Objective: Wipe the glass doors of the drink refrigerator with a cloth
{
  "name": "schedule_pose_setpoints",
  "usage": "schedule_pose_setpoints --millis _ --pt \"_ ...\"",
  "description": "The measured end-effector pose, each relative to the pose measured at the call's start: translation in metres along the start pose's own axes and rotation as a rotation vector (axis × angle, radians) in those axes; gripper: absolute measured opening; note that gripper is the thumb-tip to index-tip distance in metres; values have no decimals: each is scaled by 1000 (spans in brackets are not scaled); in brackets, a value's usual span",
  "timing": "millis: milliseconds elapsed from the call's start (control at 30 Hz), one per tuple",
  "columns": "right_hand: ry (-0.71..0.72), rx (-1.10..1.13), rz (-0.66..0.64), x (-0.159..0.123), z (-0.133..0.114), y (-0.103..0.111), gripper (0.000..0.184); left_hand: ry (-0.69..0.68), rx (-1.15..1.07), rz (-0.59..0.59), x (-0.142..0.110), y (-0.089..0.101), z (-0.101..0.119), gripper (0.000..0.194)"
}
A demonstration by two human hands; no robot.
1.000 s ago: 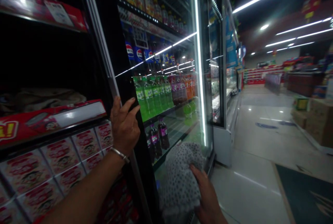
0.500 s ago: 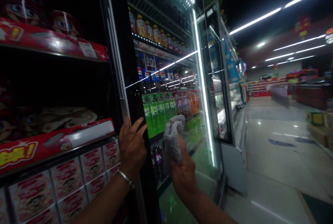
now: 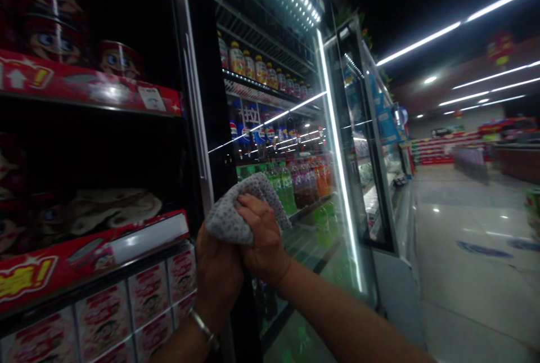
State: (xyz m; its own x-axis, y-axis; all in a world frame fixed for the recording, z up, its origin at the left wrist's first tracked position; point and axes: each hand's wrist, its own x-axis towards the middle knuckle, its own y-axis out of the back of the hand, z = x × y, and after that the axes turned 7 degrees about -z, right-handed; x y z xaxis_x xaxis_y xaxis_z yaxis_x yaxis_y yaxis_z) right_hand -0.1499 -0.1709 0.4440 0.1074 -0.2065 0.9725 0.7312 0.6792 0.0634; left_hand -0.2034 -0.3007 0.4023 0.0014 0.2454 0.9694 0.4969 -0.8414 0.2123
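Observation:
My right hand (image 3: 262, 233) is closed round a grey dotted cloth (image 3: 230, 214) and presses it against the dark left frame of a glass-fronted drinks fridge (image 3: 337, 143). My left hand (image 3: 217, 273), with a metal bangle at the wrist, rests against that same frame just below; the cloth and my right hand cover its fingers. Behind the glass stand rows of bottles: green ones (image 3: 287, 188), orange ones (image 3: 323, 177) and cola bottles (image 3: 248, 126) on the shelf above.
A dark shelf unit at the left holds red tins (image 3: 118, 59), red shelf strips and stacked cartons (image 3: 105, 318). More glass-fronted coolers (image 3: 382, 143) run along the aisle. The shiny floor (image 3: 472, 273) stretches right toward distant shelving under strip lights.
My right hand lifted the cloth from low by the floor up the glass, then left onto the frame above my left hand. The view tilted upward.

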Motion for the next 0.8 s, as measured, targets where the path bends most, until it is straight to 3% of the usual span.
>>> schedule_pose_setpoints --millis 133,267,467,633,800 --pt "70 -70 2 27 23 2 36 -113 105 58 12 7 16 56" --pt "123 -138 -33 53 46 6 38 -97 126 22 15 12 23 45" --pt "120 -191 -36 90 99 14 41 -82 129 -16 13 14 22 50" --pt "61 -270 73 114 157 26 38 -71 165 -18 16 16 26 43" --pt "-84 -282 113 123 208 42 38 -85 219 -23 14 18 25 35"
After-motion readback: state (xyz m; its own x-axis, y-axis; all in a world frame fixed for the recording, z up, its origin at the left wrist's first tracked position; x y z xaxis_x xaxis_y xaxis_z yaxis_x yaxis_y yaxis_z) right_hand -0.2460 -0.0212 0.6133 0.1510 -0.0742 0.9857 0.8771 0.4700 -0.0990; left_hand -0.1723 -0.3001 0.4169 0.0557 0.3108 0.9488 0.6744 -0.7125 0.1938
